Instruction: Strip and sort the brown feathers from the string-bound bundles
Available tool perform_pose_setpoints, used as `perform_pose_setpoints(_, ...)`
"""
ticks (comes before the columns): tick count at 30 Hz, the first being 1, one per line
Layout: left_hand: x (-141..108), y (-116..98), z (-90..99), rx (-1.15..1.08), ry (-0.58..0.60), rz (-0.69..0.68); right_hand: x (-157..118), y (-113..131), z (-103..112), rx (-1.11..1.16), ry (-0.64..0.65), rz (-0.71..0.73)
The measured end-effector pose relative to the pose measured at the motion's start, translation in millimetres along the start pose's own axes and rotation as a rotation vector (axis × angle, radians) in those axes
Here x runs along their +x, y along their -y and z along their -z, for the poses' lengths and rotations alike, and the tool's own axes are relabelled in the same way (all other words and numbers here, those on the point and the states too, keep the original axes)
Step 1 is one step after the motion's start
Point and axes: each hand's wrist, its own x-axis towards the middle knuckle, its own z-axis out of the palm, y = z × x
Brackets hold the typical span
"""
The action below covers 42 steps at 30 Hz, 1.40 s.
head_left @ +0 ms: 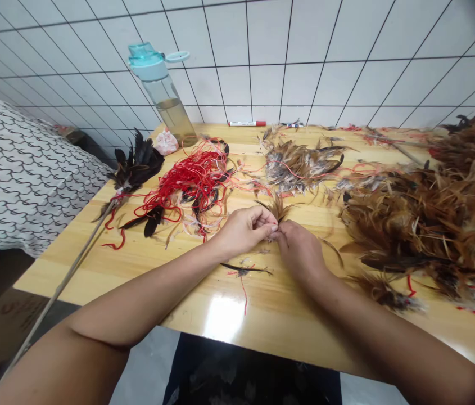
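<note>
Near the middle of the wooden table, my left hand (250, 228) and my right hand (302, 247) meet at their fingertips. Between them they pinch the base of a small brown feather bunch (278, 208), whose tips fan out away from me. The fingers of both hands are closed; those of the right curl under and are partly hidden. Left of my left hand lies a tangled heap of red string (197, 174). Beyond the hands is a flat pile of brown and grey feathers (298, 163). A large brown feather pile (426, 216) lies to the right.
A water bottle (167, 95) stands by the tiled wall, with a red marker (247, 123) to its right. A long stick (68, 275) with black feathers (136, 163) crosses the table's left edge. Patterned cloth (30, 174) is at the left.
</note>
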Motion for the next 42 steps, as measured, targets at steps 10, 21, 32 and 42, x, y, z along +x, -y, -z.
perform_pose_setpoints(10,2,-5,1.6,-0.179,-0.022,-0.016,14,-17,-5,0.516,-0.057,-0.036)
perform_pose_setpoints(21,4,-6,3.0,-0.477,0.005,0.044,14,-19,-8,0.826,-0.06,-0.088)
perform_pose_setpoints(32,6,-1,2.8,-0.49,0.034,0.033,15,-15,2,0.938,-0.01,-0.155)
perform_pose_setpoints(42,9,-4,5.8,-0.419,0.04,-0.004,17,-11,11,1.072,0.044,-0.179)
